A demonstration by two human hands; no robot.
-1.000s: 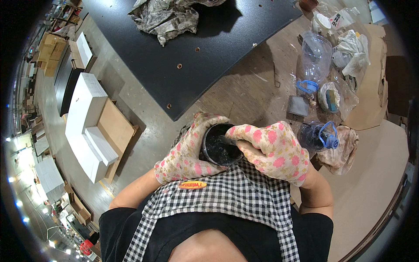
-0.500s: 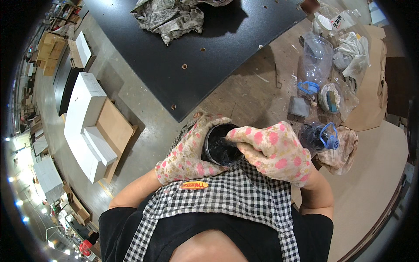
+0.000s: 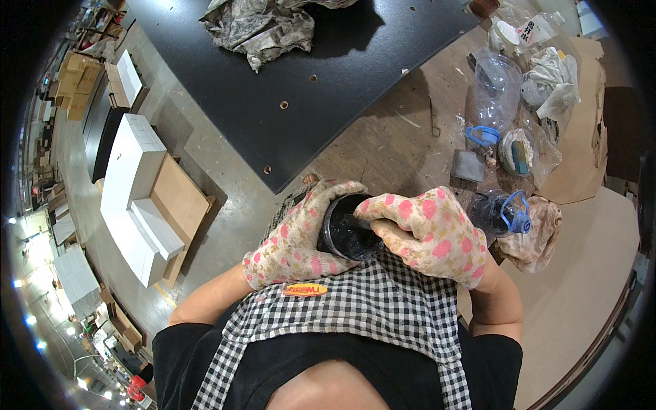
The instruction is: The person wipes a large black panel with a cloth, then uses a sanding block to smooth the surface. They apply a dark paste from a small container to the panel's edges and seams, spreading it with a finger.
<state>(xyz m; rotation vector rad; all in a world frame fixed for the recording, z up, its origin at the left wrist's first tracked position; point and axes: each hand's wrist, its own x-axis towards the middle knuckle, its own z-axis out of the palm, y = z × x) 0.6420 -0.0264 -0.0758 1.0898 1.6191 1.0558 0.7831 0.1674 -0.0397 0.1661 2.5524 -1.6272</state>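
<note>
My left hand [image 3: 301, 239], in a flowered knit glove, wraps round the left side of a round tub [image 3: 329, 239] held against the checked apron. The tub tilts a little, and its inside is coated with glossy black stuff. At its right rim my right hand [image 3: 430, 236], gloved alike, is closed in a pinch, with the fingertips over the opening. Something thin and greyish shows by those fingertips and reaches into the tub; most of it is hidden, so I cannot make out its kind.
Ahead lies a black panel [image 3: 287, 75] with small holes and a crumpled, stained cloth [image 3: 260, 31]. At right are a clear plastic bottle [image 3: 495, 89], a blue-capped bottle [image 3: 492, 210], a sponge [image 3: 521, 157] and a dirty rag [image 3: 536, 239]. White boards [image 3: 133, 198] are stacked at left.
My right hand has turned slightly at the tub's rim, its pinch kept. The left hand's grip on the tub stays the same. The view has shifted a little against the black panel.
</note>
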